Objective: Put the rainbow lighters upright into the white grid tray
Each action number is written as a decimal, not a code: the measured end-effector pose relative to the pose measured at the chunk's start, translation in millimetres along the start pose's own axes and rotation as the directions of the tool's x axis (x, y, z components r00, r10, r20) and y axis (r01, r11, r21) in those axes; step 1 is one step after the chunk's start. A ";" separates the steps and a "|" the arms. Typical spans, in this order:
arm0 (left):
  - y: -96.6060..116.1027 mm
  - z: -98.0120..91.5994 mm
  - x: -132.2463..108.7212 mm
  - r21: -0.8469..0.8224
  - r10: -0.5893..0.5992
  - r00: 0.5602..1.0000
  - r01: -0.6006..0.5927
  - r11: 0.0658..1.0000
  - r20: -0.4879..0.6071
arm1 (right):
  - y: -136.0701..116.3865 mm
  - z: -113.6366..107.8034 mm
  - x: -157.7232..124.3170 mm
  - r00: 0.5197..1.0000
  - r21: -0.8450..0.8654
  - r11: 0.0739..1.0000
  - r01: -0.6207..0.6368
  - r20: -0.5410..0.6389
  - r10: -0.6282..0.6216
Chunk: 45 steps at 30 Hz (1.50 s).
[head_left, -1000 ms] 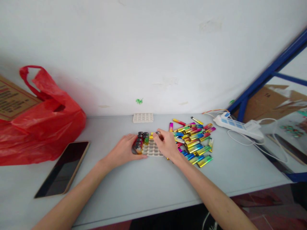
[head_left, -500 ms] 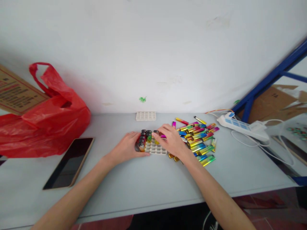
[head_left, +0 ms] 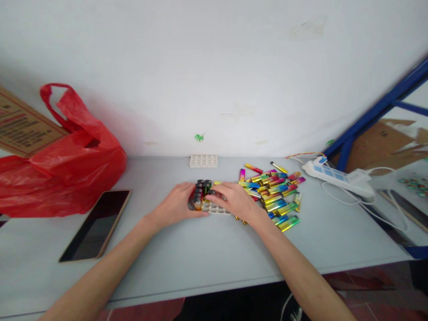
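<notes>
A white holed tray [head_left: 216, 208] lies on the grey table [head_left: 200, 254], with several upright lighters [head_left: 201, 189] standing in its left holes. My left hand [head_left: 177, 205] rests against the tray's left side, fingers curled round it. My right hand [head_left: 234, 200] lies over the tray, its fingers pinched on a lighter [head_left: 211, 193] being set among the standing ones. Just right of that hand lies a heap of shiny multicoloured lighters [head_left: 274, 194].
A second white tray [head_left: 203, 161] sits by the wall. A dark phone [head_left: 96, 223] lies at the left, beside a red plastic bag [head_left: 60, 165] and a cardboard box [head_left: 20, 127]. A white power strip [head_left: 334, 176] with cables lies at the right, by a blue frame [head_left: 374, 111].
My right hand has come down and leftward onto the tray with a lighter between its fingers. My left hand has stayed at the tray's side. The camera view shifted slightly.
</notes>
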<state>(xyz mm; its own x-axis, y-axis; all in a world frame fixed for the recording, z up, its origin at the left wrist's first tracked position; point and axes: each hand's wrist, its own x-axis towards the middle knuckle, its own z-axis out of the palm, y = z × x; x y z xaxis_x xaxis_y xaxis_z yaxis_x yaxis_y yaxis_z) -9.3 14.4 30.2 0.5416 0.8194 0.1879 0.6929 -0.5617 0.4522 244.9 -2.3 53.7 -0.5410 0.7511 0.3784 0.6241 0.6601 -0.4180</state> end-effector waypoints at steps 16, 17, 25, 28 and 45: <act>3.4 -4.5 1.3 0.033 -0.020 1.000 0.020 0.999 -0.003 | 66.9 -41.7 -14.5 0.908 -0.219 0.898 -0.381 -0.270 0.319; 3.7 -4.6 1.3 0.033 -0.023 1.000 0.023 0.999 -0.007 | 80.1 -46.3 -20.0 0.898 -0.235 0.881 -0.410 -0.275 0.344; 5.9 -7.2 2.0 0.025 -0.042 0.999 0.042 0.999 -0.006 | 127.0 -60.5 -35.1 0.829 -0.336 0.759 -0.558 -0.176 0.532; 5.4 -7.0 2.4 0.019 -0.031 0.999 0.031 0.999 -0.014 | 125.0 -60.0 -21.3 0.777 -0.356 0.699 -0.620 -0.153 0.611; 7.6 -9.2 2.2 -0.001 -0.023 1.000 0.023 1.000 -0.004 | 94.2 -54.4 -19.6 0.776 0.122 0.873 -0.473 -0.413 0.478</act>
<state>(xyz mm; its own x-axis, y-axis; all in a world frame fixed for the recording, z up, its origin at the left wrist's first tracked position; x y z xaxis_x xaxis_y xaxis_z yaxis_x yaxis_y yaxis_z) -7.1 12.9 42.1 0.5235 0.8326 0.1811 0.7048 -0.5426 0.4571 345.0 44.6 51.8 0.1113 0.8937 0.4347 0.7318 0.2222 -0.6443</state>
